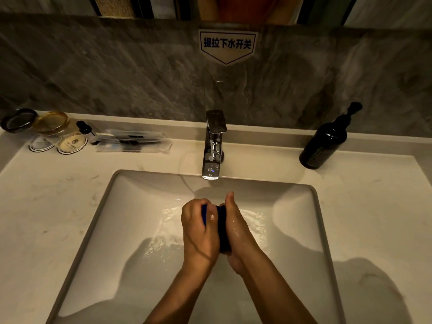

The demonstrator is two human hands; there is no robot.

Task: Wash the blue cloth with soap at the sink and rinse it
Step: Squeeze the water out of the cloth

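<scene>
1. The place was a bathroom, most likely of a hotel: a rectangular white sink (292,206) was set into a pale marble-look counter (46,206).
2. A chrome tap (214,146) stood behind the basin, against a grey stone wall (117,73).
3. A printed sign (227,45) with Chinese characters was fixed on the wall above the tap.
4. On the counter were two upturned glasses (35,122) on paper coasters, sealed toiletry packets (133,141) and a dark pump bottle (327,139).

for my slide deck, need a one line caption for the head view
Both hands squeeze a blue cloth over the sink below the tap.
</scene>
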